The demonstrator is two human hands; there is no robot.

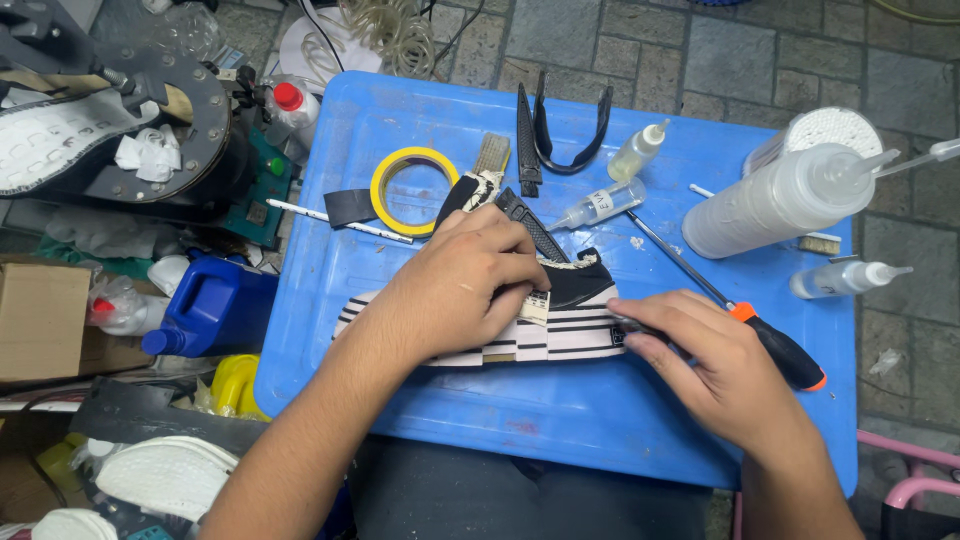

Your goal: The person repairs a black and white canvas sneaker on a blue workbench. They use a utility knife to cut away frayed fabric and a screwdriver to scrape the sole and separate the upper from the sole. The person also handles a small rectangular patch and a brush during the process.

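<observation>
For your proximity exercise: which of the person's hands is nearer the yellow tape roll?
Left. The left hand lies just below the yellow tape roll; the right hand is far off, lower right.

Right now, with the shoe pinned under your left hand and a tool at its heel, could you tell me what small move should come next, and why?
Probably ease the tool along the heel seam: the left hand presses the shoe flat on the blue table, and the right hand holds the tip there.

White-labelled small bottle [601,203], cardboard box [40,320]
</observation>
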